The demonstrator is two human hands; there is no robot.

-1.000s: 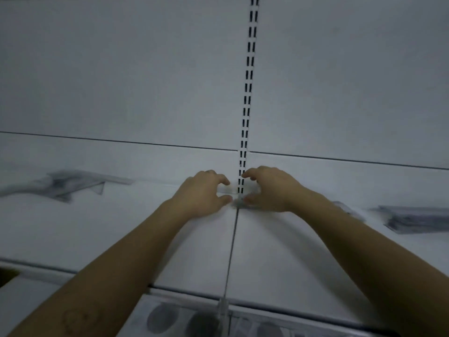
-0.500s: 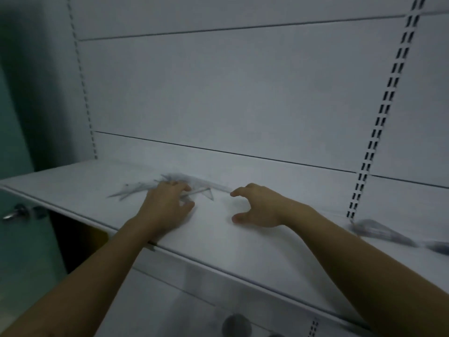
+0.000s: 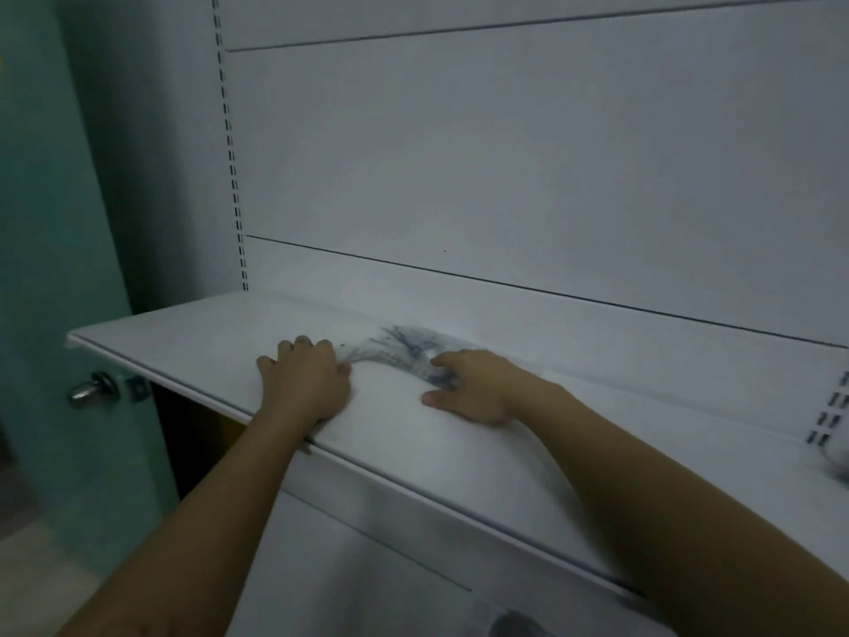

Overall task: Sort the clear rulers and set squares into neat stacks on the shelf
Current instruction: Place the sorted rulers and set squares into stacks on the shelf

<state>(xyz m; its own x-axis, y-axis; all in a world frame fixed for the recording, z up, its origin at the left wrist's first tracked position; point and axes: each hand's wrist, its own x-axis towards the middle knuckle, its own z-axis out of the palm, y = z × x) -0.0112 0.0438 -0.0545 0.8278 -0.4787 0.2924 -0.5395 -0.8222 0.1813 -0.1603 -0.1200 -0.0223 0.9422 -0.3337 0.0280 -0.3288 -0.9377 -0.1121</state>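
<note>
Head view | clear rulers and set squares (image 3: 409, 354), blurred heap at back of shelf (image 3: 183, 333) | left hand (image 3: 305, 383) curled at heap's left edge, grip unclear | right hand (image 3: 478, 390) spread, fingertips on heap | likely light, stiff, slick: pinch edges.

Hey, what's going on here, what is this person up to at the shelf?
A person is at a white shelf, both hands at a blurred pile of clear rulers and set squares. The right hand rests its fingers on the pile's right end, thumb on the shelf. The left hand, fingers curled, meets its left end; blur hides any grip. The pile looks fanned out, not yet neat.
</note>
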